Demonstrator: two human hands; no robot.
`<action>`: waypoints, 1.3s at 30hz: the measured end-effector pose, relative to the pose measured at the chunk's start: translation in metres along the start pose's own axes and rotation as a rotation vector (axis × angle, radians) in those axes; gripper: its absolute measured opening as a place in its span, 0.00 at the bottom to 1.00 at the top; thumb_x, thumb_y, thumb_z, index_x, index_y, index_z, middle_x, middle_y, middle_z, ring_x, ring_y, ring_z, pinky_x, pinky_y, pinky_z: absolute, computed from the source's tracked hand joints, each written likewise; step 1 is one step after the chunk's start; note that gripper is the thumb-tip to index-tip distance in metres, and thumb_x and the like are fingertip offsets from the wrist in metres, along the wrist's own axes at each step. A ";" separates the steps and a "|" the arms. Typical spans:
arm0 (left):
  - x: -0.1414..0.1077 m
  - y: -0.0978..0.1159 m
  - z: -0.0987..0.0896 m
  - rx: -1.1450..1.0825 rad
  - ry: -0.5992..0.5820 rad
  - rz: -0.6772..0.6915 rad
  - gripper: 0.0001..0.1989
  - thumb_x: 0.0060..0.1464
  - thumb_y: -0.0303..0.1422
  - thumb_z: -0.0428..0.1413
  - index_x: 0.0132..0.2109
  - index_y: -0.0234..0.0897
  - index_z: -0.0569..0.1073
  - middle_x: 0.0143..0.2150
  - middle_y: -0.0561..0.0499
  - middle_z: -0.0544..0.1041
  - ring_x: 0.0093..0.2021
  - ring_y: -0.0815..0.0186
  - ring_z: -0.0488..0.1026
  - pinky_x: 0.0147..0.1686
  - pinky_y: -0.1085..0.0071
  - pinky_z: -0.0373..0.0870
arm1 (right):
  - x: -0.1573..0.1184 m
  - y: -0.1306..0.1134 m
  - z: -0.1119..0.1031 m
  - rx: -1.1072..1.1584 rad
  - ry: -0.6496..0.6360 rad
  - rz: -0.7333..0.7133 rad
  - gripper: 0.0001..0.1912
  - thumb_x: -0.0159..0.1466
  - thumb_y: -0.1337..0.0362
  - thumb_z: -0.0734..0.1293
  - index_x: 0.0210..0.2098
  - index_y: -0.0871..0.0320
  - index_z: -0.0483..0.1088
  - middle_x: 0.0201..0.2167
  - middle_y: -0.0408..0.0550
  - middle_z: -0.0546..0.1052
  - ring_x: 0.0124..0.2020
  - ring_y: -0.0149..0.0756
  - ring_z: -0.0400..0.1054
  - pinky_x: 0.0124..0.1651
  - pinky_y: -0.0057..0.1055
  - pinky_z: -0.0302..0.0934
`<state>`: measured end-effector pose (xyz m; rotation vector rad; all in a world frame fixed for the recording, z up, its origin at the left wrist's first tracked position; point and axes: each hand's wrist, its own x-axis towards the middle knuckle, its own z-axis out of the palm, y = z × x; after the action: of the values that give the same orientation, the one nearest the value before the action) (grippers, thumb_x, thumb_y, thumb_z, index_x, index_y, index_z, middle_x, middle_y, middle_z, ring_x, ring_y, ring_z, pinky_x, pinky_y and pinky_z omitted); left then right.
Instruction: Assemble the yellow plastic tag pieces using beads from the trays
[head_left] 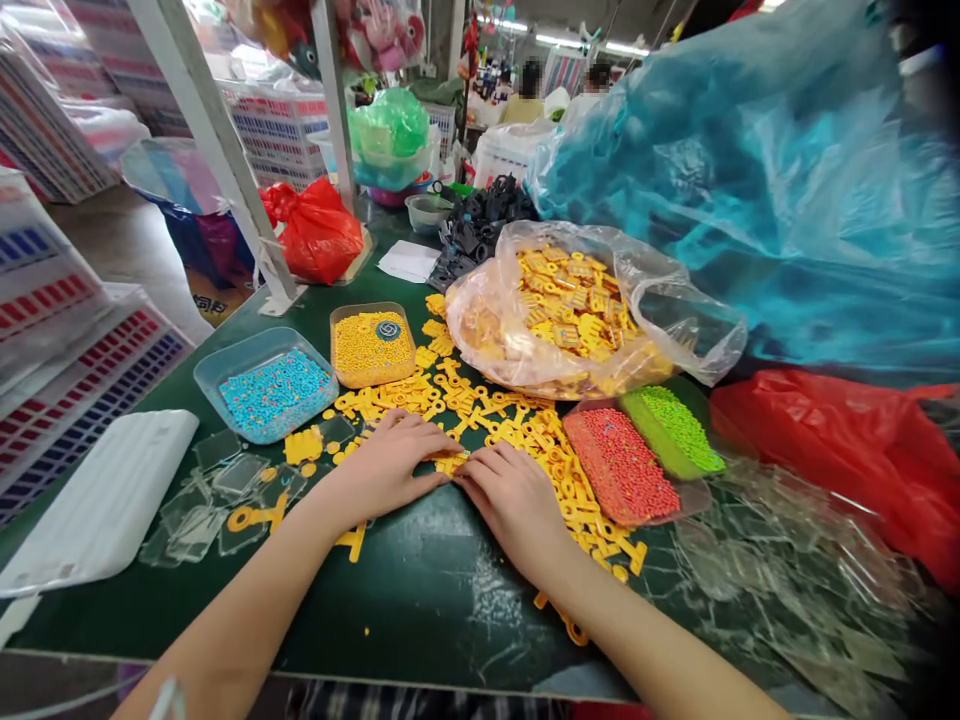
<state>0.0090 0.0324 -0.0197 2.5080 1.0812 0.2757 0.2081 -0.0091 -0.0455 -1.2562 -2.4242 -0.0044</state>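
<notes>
My left hand (397, 460) and my right hand (516, 505) meet over the middle of the green table. Their fingertips pinch a small yellow plastic piece (450, 463) between them; the fingers partly cover it, and its exact shape is hidden. Around and behind my hands spreads a pile of loose yellow plastic parts (480, 400), many with a ring at one end and a crossbar at the other. Yellow beads fill a small tub (373, 345) beyond my left hand, and a bin of blue beads (274, 390) stands to its left. Red beads (621, 462) lie in a container right of my right hand.
A clear bag of yellow pieces (577, 310) stands behind the pile. Green beads (679, 428) sit beside the red. Clear plastic plates (795, 560) are heaped at right, more (202, 515) at left near a white plastic case (105, 500). Black parts (487, 225) lie farther back.
</notes>
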 end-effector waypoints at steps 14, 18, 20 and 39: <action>0.000 -0.001 0.004 -0.015 0.039 -0.027 0.12 0.60 0.35 0.56 0.50 0.41 0.76 0.46 0.49 0.81 0.49 0.57 0.72 0.54 0.59 0.63 | -0.001 -0.003 0.002 -0.019 0.035 0.053 0.09 0.69 0.60 0.65 0.35 0.53 0.76 0.33 0.44 0.78 0.36 0.37 0.66 0.38 0.34 0.58; -0.001 -0.001 0.001 -0.035 0.020 -0.016 0.12 0.61 0.35 0.55 0.50 0.41 0.76 0.47 0.49 0.80 0.49 0.57 0.73 0.53 0.60 0.64 | -0.002 -0.002 0.001 0.000 0.022 0.077 0.09 0.69 0.60 0.65 0.37 0.50 0.78 0.34 0.45 0.78 0.37 0.37 0.66 0.38 0.34 0.58; -0.001 -0.001 0.000 -0.044 0.015 -0.015 0.12 0.61 0.35 0.55 0.50 0.41 0.76 0.47 0.48 0.80 0.50 0.57 0.73 0.53 0.60 0.65 | -0.002 -0.001 0.001 0.000 0.007 0.081 0.09 0.69 0.60 0.65 0.37 0.49 0.79 0.34 0.46 0.78 0.38 0.38 0.66 0.37 0.35 0.58; -0.004 0.001 -0.007 -0.006 0.019 -0.036 0.11 0.60 0.34 0.58 0.49 0.39 0.76 0.50 0.48 0.78 0.53 0.56 0.71 0.54 0.58 0.63 | 0.001 0.004 -0.013 -0.045 0.007 -0.005 0.18 0.73 0.62 0.56 0.29 0.56 0.70 0.25 0.47 0.72 0.31 0.38 0.62 0.35 0.34 0.51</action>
<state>0.0047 0.0309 -0.0129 2.4830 1.1296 0.2924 0.2153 -0.0089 -0.0340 -1.2671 -2.4344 -0.0655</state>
